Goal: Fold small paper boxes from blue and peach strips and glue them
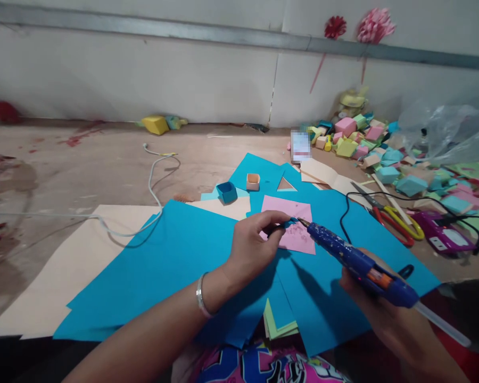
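Note:
My left hand (pixel 253 239) pinches a small blue paper piece (pixel 290 222) above a pink paper square (pixel 289 205) marked with specks. My right hand (pixel 377 303) grips a blue hot glue gun (pixel 355 260), a clear glue stick (pixel 443 323) jutting from its back. The gun's nozzle is at the edge of the blue piece; whether they touch I cannot tell. Under both hands lie large blue paper sheets (pixel 175 260). Just beyond stand a small open blue paper box (pixel 226 192) and a small open peach paper box (pixel 253 182).
Scissors (pixel 399 221) with red and yellow handles lie at right beside a purple power strip (pixel 443 234) with black cords. A heap of paper cubes (pixel 355 135) and a plastic bag (pixel 451 133) are behind. A white cable (pixel 154 175) crosses at left; peach sheets (pixel 64 255) lie nearby.

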A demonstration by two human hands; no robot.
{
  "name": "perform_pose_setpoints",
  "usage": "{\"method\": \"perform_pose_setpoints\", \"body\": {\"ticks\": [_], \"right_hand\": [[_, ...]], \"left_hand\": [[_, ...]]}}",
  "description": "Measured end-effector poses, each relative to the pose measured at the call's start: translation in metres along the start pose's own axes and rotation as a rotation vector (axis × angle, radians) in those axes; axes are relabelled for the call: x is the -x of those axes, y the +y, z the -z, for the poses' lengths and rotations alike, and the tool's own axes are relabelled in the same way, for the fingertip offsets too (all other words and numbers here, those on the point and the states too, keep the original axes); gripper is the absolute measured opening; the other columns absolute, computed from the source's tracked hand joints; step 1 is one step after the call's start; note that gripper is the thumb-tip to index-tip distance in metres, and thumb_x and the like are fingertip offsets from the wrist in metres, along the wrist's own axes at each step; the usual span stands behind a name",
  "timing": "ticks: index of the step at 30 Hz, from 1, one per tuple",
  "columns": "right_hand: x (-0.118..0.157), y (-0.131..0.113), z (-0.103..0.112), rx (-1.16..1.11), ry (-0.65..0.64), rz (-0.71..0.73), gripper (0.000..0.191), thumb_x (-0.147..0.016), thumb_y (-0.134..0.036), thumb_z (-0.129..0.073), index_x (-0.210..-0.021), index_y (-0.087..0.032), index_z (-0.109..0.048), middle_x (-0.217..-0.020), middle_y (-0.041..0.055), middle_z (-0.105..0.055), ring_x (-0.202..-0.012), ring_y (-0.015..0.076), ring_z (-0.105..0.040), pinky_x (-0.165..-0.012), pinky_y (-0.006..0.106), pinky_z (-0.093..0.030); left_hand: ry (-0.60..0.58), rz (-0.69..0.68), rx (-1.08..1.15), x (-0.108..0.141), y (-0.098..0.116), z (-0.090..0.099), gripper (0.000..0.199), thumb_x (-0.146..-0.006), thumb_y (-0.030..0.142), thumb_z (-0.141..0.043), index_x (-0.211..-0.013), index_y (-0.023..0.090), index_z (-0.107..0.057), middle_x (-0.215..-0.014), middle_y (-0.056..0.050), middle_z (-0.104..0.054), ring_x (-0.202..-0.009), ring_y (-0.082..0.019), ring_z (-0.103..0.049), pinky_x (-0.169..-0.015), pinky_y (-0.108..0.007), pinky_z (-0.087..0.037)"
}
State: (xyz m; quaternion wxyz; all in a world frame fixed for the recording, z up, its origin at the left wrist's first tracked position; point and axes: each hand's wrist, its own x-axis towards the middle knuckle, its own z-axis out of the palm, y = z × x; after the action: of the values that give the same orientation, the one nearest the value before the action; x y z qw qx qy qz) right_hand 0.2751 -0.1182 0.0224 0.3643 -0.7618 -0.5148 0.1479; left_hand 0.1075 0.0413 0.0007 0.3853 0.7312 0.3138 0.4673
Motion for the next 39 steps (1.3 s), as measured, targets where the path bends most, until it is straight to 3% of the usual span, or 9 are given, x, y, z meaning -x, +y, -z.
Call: {"method": "perform_pose_setpoints", "body": {"ticks": [7,17,39], "right_hand": [[-0.003,0.019,0.003,0.008,-0.138,0.005,0.027,-0.092,-0.052,-0.057,-0.095,-0.025,-0.059,-0.082,0.0009,-0.061,-0.069,0.0173,-0.061,-0.056,0.026,-0.052],[-0.007,0.008,0.008,0.045,-0.149,0.002,0.030,-0.091,-0.053,-0.057,-0.093,-0.024,-0.056,-0.074,-0.0006,-0.058,-0.062,0.0161,-0.056,-0.053,0.026,-0.049],[-0.010,0.010,0.005,0.093,-0.122,0.055,0.032,-0.091,-0.054,-0.057,-0.082,-0.024,-0.056,-0.070,-0.0010,-0.056,-0.058,0.0152,-0.053,-0.052,0.027,-0.046]], "left_hand": [[-0.017,-0.007,-0.013,0.001,-0.002,0.000,0.027,-0.076,0.003,-0.063,-0.093,0.020,-0.075,-0.087,-0.002,-0.077,-0.066,-0.011,-0.066,-0.063,-0.025,-0.057],[-0.047,-0.071,-0.058,0.002,-0.001,0.002,0.022,-0.080,0.007,-0.063,-0.092,0.022,-0.075,-0.085,-0.002,-0.078,-0.066,-0.012,-0.067,-0.063,-0.027,-0.055],[-0.087,-0.177,-0.164,0.004,-0.002,0.002,0.021,-0.086,0.010,-0.060,-0.092,0.024,-0.075,-0.088,-0.002,-0.079,-0.075,-0.015,-0.072,-0.067,-0.028,-0.056]]}}
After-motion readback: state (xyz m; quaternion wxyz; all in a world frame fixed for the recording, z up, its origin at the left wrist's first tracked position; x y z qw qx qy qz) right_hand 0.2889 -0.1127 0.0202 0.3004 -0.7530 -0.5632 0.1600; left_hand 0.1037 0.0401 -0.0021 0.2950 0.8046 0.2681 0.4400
